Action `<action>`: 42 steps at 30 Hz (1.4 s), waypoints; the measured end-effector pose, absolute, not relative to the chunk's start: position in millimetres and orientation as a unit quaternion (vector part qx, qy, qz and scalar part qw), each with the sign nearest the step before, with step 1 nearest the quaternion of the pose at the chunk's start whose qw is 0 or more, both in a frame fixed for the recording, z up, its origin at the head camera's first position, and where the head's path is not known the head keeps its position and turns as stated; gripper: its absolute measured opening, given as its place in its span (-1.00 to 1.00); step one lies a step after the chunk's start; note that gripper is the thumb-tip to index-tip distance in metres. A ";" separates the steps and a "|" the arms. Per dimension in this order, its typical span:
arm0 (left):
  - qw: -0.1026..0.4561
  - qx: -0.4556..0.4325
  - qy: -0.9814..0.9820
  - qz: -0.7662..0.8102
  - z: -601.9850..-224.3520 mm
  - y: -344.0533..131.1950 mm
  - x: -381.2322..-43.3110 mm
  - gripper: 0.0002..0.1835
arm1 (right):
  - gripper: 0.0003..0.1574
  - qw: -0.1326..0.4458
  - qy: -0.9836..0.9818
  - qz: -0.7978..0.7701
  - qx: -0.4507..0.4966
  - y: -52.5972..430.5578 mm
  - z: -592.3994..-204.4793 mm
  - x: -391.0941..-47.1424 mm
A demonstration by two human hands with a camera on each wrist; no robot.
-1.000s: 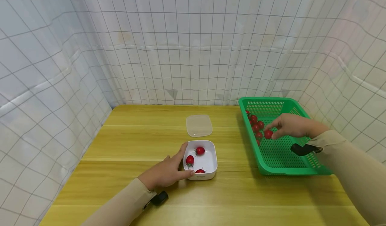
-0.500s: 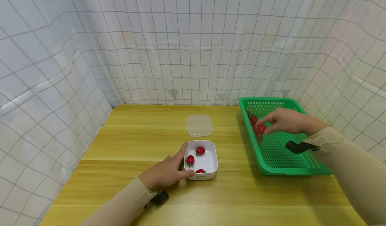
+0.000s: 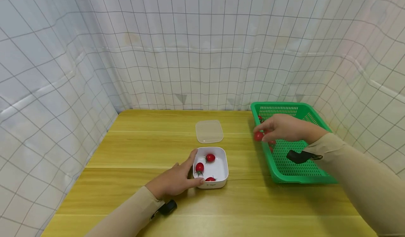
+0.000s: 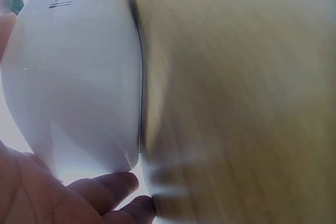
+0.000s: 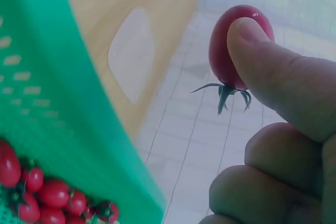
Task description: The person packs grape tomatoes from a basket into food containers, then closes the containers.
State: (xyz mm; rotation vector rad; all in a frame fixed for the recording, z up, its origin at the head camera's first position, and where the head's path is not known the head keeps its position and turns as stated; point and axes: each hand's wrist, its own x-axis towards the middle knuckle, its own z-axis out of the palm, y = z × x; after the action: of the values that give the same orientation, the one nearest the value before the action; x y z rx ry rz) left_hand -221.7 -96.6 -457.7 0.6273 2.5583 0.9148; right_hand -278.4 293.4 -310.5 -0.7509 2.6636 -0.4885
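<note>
A square white plastic container (image 3: 220, 166) stands on the table with several red things inside, three cherry tomatoes (image 3: 199, 167) being visible. My left hand (image 3: 175, 180) grips its left side, thumb along the front and fingers toward the back; the left wrist view shows fingertips (image 4: 123, 181) against the container's wall. Between thumb and fingers my right hand (image 3: 286, 127) pinches a cherry tomato (image 5: 216, 51) with a green stem. That hand is over the left rim of the green basket (image 3: 303, 179). More cherry tomatoes (image 5: 54, 192) lie along the basket's left side, partly hidden by the hand.
Behind the container a translucent square lid (image 3: 209, 131) lies flat on the wooden table (image 3: 142, 152). White curtains (image 3: 190, 54) with a dark grid enclose the back and sides. The basket's raised wall stands between its tomatoes and the container.
My right hand has moved left with the cherry tomato, from inside the basket to its left rim. The left hand and the container have stayed in place.
</note>
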 end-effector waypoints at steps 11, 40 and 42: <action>0.183 0.219 0.902 0.323 -458.4 -97.0 -222.3 0.18 | -0.52 0.192 0.929 -0.199 -0.245 255.8 -314.0 -273.2; 0.188 0.215 0.903 0.322 -456.9 -96.5 -222.8 0.19 | -0.50 0.186 0.909 -0.181 -0.325 180.4 -348.4 -270.1; 0.187 0.216 0.903 0.321 -457.4 -96.5 -223.0 0.19 | -0.49 0.182 0.908 -0.173 -0.335 176.3 -349.8 -269.9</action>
State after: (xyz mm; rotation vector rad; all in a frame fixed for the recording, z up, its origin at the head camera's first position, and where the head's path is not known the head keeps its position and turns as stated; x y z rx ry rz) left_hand -223.0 -96.5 -457.4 0.6075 2.5421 0.9037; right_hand -269.9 176.3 -349.8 -0.9457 2.5633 -0.4896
